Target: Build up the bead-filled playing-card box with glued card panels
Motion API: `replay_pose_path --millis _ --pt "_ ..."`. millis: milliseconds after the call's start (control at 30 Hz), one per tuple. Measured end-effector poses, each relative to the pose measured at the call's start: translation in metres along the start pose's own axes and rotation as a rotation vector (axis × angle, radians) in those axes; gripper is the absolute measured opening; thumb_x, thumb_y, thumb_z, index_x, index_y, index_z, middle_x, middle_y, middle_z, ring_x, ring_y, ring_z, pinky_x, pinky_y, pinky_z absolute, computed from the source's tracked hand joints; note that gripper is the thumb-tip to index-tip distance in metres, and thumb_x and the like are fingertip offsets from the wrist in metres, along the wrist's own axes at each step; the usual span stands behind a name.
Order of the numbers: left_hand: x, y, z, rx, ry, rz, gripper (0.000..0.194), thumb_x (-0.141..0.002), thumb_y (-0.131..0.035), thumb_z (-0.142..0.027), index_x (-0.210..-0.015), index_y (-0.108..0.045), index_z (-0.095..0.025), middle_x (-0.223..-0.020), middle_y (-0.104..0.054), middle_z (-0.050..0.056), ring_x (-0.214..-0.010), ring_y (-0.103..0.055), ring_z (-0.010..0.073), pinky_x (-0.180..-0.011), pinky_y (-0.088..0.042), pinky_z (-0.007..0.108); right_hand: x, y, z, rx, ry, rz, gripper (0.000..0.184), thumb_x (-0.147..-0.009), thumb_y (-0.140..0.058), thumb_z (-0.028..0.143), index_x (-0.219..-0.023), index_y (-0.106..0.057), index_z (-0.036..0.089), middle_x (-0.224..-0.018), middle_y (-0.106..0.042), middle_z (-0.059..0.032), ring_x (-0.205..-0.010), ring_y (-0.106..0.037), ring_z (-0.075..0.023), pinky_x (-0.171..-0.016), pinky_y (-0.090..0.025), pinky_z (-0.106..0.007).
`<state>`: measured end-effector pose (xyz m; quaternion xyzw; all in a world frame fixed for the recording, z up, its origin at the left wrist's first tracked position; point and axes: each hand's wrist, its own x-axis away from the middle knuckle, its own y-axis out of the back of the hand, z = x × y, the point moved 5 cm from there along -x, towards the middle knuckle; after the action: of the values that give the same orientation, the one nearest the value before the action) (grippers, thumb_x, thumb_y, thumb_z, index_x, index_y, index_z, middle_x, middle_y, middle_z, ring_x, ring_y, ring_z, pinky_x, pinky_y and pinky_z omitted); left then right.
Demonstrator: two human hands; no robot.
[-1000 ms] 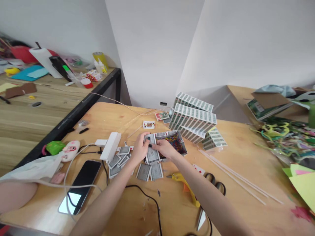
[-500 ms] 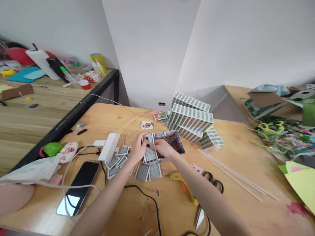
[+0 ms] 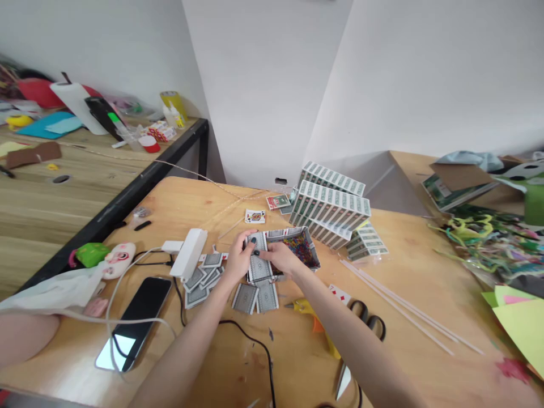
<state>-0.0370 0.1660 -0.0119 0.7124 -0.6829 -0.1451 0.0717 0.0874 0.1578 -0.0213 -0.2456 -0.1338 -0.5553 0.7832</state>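
Observation:
A box built from grey-backed playing cards (image 3: 313,245) stands on the wooden table, with multicoloured bits inside. My left hand (image 3: 238,256) is closed on a grey-patterned playing card (image 3: 260,270) at the box's left end, thumb on its face. From the other side my right hand (image 3: 282,258) grips the same card, its thumb pressed on it and its other fingers hidden inside the box. Two loose face-down cards (image 3: 245,298) lie just below the box. A pile of face-down cards (image 3: 198,296) sits left of my left forearm.
Stacked card boxes (image 3: 334,204) stand behind the box. A yellow glue gun (image 3: 302,306) and black-handled scissors (image 3: 376,324) lie by my right forearm. Left are a white power strip (image 3: 191,255), a phone (image 3: 142,317) and cables. White sticks (image 3: 408,303) lie to the right.
Both hands keep nearly the same place on the card, with only a slight shift of the thumbs. The view has moved a little.

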Motion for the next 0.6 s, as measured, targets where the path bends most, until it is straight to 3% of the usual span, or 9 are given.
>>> replay_pose_path --millis 267,600 --pt "0.000 0.000 0.001 0.031 0.005 -0.002 0.029 -0.081 -0.045 -0.019 -0.108 -0.055 -0.019 -0.118 -0.058 0.007 -0.112 -0.051 0.0199 -0.101 -0.034 0.037 -0.001 0.000 -0.001 0.007 0.018 -0.008 0.023 -0.055 -0.077 0.032 -0.062 -0.064 0.015 -0.057 -0.063 0.0019 -0.061 -0.059 -0.0161 -0.068 -0.047 -0.030" --pt "0.001 0.001 0.006 0.038 -0.001 -0.021 0.028 -0.083 -0.045 -0.023 -0.108 -0.057 -0.020 -0.117 -0.060 0.007 -0.111 -0.052 0.0197 -0.100 -0.036 0.036 0.009 -0.008 0.006 0.025 0.003 0.093 0.040 -0.043 -0.083 0.033 -0.076 -0.069 0.014 -0.063 -0.069 -0.0005 -0.065 -0.064 -0.0196 -0.072 -0.049 -0.035"
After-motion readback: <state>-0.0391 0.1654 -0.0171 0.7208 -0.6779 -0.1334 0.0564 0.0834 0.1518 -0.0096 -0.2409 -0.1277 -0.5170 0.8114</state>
